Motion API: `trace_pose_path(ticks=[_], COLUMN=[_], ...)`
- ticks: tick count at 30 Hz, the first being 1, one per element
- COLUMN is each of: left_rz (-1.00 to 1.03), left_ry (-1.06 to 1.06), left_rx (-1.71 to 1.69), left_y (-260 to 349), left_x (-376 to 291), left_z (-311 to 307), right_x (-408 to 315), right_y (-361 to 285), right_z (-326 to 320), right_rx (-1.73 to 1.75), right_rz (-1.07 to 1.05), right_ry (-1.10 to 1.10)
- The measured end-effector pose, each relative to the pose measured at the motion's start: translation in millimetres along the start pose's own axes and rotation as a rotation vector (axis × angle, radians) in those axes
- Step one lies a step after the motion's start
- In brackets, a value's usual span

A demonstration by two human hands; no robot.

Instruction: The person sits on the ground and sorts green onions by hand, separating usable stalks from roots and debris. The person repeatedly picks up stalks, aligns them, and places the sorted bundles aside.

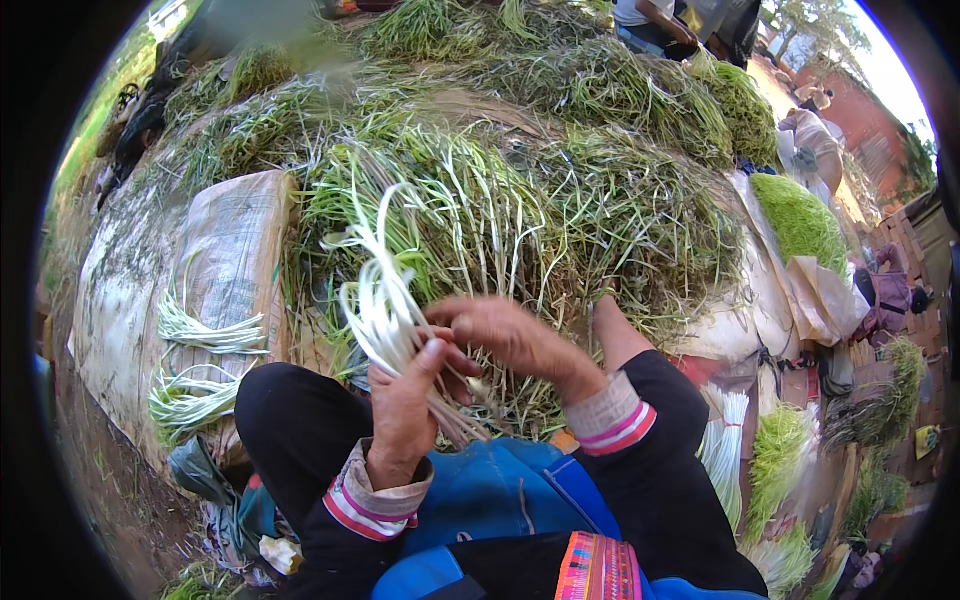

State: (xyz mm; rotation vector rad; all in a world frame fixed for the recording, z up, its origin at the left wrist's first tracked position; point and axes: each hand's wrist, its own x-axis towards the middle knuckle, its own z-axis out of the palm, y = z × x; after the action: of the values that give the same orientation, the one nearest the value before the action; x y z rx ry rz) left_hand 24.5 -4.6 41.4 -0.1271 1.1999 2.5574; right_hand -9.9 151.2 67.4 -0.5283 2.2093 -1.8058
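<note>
My left hand (405,409) is closed around a bunch of long pale-white plant stalks (382,307). Their looped upper ends rise away from me, and the thinner ends hang below the hand over my blue apron (487,487). Beside the bunch, my right hand (510,337) is blurred, its fingertips at the stalks near my left thumb; whether they grip a stalk is unclear. Just beyond both hands lies a heap of green and whitish stalks (472,217). Two small pale bunches, one nearer (195,397) and one farther (214,330), rest on a flattened woven sack at the left.
The woven sack (232,232) lies left of the heap. More cut greens (645,202) spread ahead and right. A tied white bundle (726,450) and light-green bundles (776,457) lie at my right. Another person (652,26) sits at the far top. My bare foot (619,330) touches the heap.
</note>
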Motion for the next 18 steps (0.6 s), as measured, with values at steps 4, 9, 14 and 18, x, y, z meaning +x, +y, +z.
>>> trace_pose_path(ticks=[4, 9, 14, 18], left_rz=[0.114, 0.229, 0.289, 0.322], left_ry=[0.102, 0.175, 0.234, 0.238], left_rx=[-0.170, -0.241, -0.249, -0.234], left_y=[30.2, 51.7, 58.1, 60.6], left_x=[6.4, 7.6, 8.9, 10.7], left_z=[-15.0, -27.8, -33.8, -36.4], right_x=[-41.4, -89.7, -117.1, -135.0], right_y=[15.0, 45.6, 111.8, 147.6], right_z=[24.9, -15.6, -82.0, -110.8], right_rx=[0.422, 0.510, -0.031, -1.025], right_rz=[0.247, 0.447, 0.543, 0.651], right_ry=[-0.071, 0.113, 0.383, 0.475])
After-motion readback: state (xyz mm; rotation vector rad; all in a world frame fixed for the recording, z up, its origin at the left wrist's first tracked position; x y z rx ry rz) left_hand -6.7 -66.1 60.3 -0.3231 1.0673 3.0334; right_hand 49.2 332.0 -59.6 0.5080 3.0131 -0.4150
